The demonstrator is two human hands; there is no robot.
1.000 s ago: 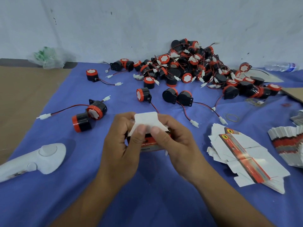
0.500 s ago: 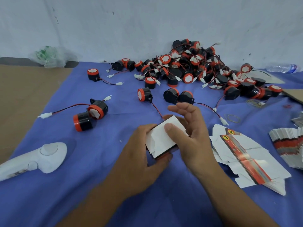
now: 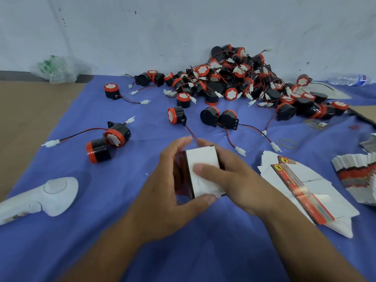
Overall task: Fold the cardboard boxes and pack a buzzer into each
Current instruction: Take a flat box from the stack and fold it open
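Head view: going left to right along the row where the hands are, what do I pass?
Across that row: white handheld device → left hand → cardboard box → right hand → fanned stack of flat boxes → second stack of flat boxes at the right edge.

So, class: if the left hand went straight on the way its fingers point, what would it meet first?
Probably the red wire past the left hand gripping the box, then a black buzzer; depth is unclear.
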